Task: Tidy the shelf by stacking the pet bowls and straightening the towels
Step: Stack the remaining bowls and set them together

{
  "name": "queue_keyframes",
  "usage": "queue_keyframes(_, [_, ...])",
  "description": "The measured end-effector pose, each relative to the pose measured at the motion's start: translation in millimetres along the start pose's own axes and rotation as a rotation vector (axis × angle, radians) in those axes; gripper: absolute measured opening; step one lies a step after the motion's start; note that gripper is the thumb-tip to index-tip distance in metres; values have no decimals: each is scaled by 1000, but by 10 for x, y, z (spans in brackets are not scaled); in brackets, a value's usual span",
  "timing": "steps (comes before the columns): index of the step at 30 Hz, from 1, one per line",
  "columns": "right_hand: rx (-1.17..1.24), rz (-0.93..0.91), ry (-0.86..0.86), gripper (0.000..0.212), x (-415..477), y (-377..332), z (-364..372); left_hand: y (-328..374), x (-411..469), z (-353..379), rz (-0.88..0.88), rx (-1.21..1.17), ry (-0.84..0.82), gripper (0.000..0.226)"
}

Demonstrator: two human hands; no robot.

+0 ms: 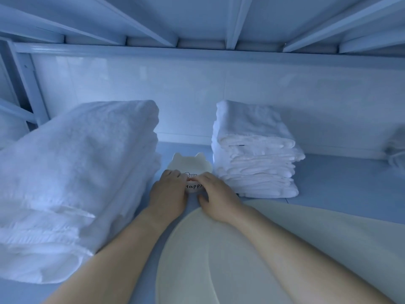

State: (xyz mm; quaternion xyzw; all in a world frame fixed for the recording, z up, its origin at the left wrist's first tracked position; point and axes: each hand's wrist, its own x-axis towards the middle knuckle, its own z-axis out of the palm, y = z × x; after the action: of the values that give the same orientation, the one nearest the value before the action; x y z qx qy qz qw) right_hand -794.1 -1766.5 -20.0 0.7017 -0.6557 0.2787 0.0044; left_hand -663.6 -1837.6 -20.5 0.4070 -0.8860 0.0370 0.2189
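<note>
A white cat-eared pet bowl (189, 164) with a fish-bone drawing and the word "Happy" on its front stands on the shelf between two towel piles. My left hand (169, 191) grips its near left rim. On the near right rim lies my right hand (215, 195), fingers over the edge. Whether it is one bowl or a stack cannot be told. A tall pile of thick white towels (72, 183) rises on the left. A smaller stack of folded white towels (254, 154) sits to the right of the bowl.
A large cream oval tray or mat (219, 255) lies under my forearms at the shelf front. The shelf board above, with ribs (232, 23), hangs low. A white back panel (186, 91) closes the rear. Another bundle (395, 150) shows at far right.
</note>
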Motion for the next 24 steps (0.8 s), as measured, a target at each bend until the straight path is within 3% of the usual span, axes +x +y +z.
queue_keyframes(10, [-44,56,115,25,-26,15,48,23,-32,-194,-15,-227,-62,6])
queue_keyframes(16, [34,50,295,19,-101,-11,-18,85,-71,-267,118,-214,58,15])
queue_keyframes(19, [86,20,282,21,-135,-51,-114,83,-118,-324,199,-147,143,19])
queue_keyframes(24, [146,-35,241,16,-309,-63,-356,161,-214,-538,253,-251,93,18])
